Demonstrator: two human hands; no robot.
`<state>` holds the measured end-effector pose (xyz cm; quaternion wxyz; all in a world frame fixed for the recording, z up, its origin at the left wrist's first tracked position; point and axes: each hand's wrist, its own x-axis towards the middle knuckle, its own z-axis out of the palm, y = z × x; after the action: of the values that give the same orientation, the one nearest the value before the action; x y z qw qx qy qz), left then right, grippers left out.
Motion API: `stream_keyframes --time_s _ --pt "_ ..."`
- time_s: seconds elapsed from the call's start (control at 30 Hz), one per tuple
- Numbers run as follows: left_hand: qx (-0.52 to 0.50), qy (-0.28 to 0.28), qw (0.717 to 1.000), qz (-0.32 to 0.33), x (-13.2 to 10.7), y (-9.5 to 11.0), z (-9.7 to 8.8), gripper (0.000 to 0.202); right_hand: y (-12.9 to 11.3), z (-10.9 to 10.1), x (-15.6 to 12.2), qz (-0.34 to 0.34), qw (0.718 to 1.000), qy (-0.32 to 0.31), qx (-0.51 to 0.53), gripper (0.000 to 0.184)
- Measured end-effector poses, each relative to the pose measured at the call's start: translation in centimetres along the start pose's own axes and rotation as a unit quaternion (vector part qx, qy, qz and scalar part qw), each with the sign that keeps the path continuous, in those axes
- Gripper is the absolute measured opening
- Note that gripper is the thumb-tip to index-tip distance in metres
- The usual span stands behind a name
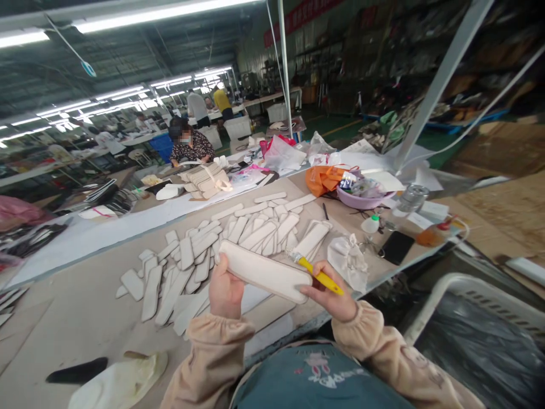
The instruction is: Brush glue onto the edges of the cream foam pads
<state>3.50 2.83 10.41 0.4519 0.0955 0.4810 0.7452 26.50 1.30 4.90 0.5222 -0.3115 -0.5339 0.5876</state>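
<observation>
My left hand is closed round one end of a long cream insole piece, holding it above the table edge. My right hand grips a yellow-handled brush and also touches the piece's other end; the bristle end points up and left over the piece. Behind the piece, several similar cream pieces lie spread in rows on the brown worktable.
A crumpled white cloth, a black phone, a small bottle, a pink bowl and an orange bag lie to the right. A seated person works farther back. A white-framed bin stands at lower right.
</observation>
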Motion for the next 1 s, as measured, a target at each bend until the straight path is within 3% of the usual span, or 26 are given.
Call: stream_keyframes --time_s 0.13,0.3,0.43,0.63,0.73,1.0 --pt "0.015 0.022 1.0 0.0 0.2 -0.9 -0.9 0.021 0.3 0.5 0.4 0.005 0.998 0.057 0.019 0.041" --pt "-0.048 0.041 0.998 -0.028 -0.3 -1.5 -1.6 0.02 -0.1 0.1 0.7 -0.001 0.996 0.086 -0.002 0.04" --pt "-0.047 -0.004 0.998 -0.034 -0.9 -1.6 -2.9 0.018 -0.5 -1.0 0.5 0.007 0.995 0.089 -0.044 0.038" --pt "0.055 -0.078 0.995 -0.042 -2.1 -1.9 -5.1 0.019 -1.2 -2.9 0.4 0.001 0.988 0.116 -0.098 0.038" --pt "0.088 -0.069 0.992 -0.052 -2.7 -2.2 -5.6 0.023 -1.0 -3.4 0.4 -0.023 0.981 0.137 -0.133 0.034" --pt "0.045 -0.033 0.993 -0.104 -2.4 -4.1 -7.2 0.029 0.6 -2.6 0.8 -0.057 0.958 0.174 -0.22 0.031"
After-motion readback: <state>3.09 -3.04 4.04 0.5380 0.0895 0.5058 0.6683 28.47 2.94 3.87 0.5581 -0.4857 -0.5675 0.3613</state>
